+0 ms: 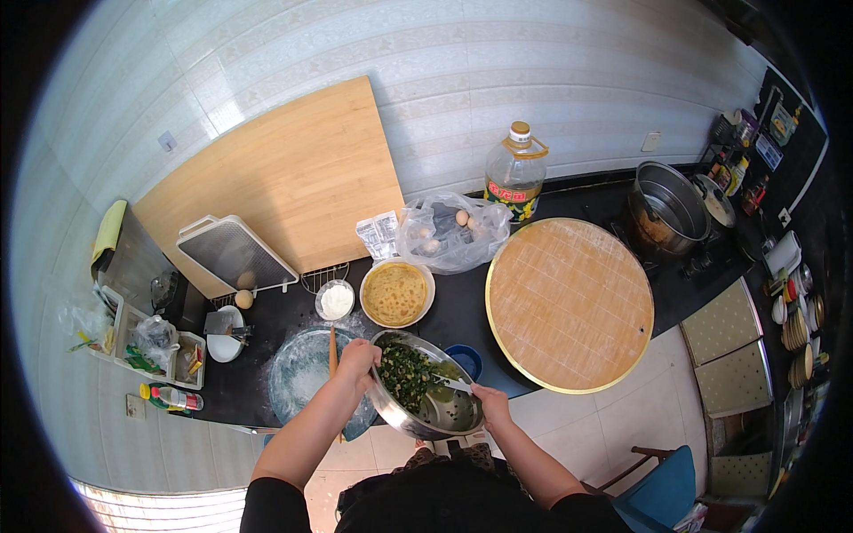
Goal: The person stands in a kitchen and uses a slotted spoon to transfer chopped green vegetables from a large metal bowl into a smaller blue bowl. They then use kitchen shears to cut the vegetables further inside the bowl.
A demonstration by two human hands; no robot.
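Observation:
A stainless steel bowl (426, 386) is held up near the counter's front edge. Chopped green filling (406, 374) lies in its left part, with some liquid towards the right. My left hand (360, 360) grips the bowl's upper left rim. My right hand (492, 405) is at the right rim, closed on it and on the end of a light-coloured utensil (453, 383) that reaches into the bowl. Behind my left arm are a floured round glass board (303, 366) and a wooden rolling pin (332, 346). Browned flatbreads (394, 293) rest on a plate beyond the bowl.
A round wooden board (573, 306) overhangs the counter at right. Flour in a small bowl (335, 300), a plastic bag with eggs (453, 233), an oil jug (516, 174) and a blue bowl (465, 360) stand nearby. A pot (668, 210) is on the stove; a chair (660, 490) stands below right.

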